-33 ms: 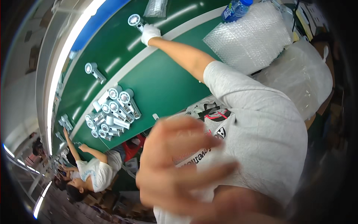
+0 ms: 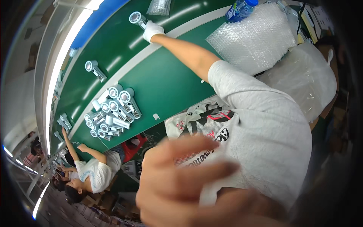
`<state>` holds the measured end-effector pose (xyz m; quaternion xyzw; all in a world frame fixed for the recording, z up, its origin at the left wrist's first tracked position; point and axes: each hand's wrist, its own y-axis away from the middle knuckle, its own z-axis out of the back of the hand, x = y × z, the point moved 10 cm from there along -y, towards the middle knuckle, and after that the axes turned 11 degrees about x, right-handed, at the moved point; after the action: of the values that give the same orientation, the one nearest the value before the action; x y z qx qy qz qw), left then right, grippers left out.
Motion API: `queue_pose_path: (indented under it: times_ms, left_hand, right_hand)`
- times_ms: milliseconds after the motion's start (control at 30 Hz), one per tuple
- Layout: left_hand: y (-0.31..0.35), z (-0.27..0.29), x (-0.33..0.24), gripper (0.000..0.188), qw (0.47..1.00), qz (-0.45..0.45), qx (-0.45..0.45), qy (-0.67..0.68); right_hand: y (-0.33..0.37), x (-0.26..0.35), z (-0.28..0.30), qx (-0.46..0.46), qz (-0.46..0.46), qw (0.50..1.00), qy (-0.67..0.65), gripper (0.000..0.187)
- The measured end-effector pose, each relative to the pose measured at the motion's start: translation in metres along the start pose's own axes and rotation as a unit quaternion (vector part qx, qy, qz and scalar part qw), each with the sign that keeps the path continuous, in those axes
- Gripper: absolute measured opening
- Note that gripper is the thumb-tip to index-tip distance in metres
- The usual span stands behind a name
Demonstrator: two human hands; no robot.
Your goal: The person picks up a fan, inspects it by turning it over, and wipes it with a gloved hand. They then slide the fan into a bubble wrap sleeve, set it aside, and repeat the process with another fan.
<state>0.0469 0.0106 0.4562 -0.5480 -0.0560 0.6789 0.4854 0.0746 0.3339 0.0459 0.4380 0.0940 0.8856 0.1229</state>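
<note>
At the far side of the green work surface, my right hand (image 2: 154, 31), in a white glove, is closed around the handle of a pale blue handheld fan (image 2: 135, 17) with a round head. Close to the camera, my left hand (image 2: 177, 178) is bare and blurred. Its fingers are bent but apart, and no object shows between them. A pile of similar fans (image 2: 113, 109) lies on the near bench at the left. One more fan (image 2: 95, 70) rests alone beyond the pale rail.
Bubble wrap sheets (image 2: 251, 39) lie at the right under a blue-capped bottle (image 2: 241, 10). A cloudy plastic bag (image 2: 302, 75) bulges beside them. A pale rail (image 2: 132, 68) divides the green surfaces. Another person (image 2: 100, 172) reaches over the bench at the far left.
My left hand has shifted slightly down and left, uncovering more of the patterned cloth. My right hand stays on its fan. The view has turned a little.
</note>
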Motion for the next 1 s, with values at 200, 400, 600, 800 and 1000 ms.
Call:
queue_pose_path:
  times_ms: [200, 400, 600, 800, 1000]
  left_hand:
    - [0.047, 0.029, 0.033, 0.024, 0.985, 0.128, -0.102, -0.062]
    - [0.105, 0.051, 0.066, 0.047, 0.951, 0.243, -0.171, -0.087]
    - [0.168, 0.007, 0.22, 0.055, 0.88, 0.389, -0.255, 0.093]
    - [0.192, -0.071, 0.23, 0.034, 0.821, 0.371, -0.202, 0.385]
    - [0.183, -0.073, 0.211, 0.027, 0.821, 0.443, -0.16, 0.321]
  right_hand:
    - [0.033, -0.022, -0.008, 0.252, -0.055, 0.951, -0.17, 0.027]
    - [0.17, 0.006, 0.014, 0.282, 0.066, 0.907, -0.305, 0.026]
    - [0.291, 0.028, 0.086, 0.093, 0.23, 0.965, -0.087, 0.027]
    - [0.302, 0.048, 0.12, 0.196, 0.193, 0.905, -0.326, 0.025]
    - [0.28, 0.059, 0.096, 0.296, 0.254, 0.821, -0.416, 0.03]
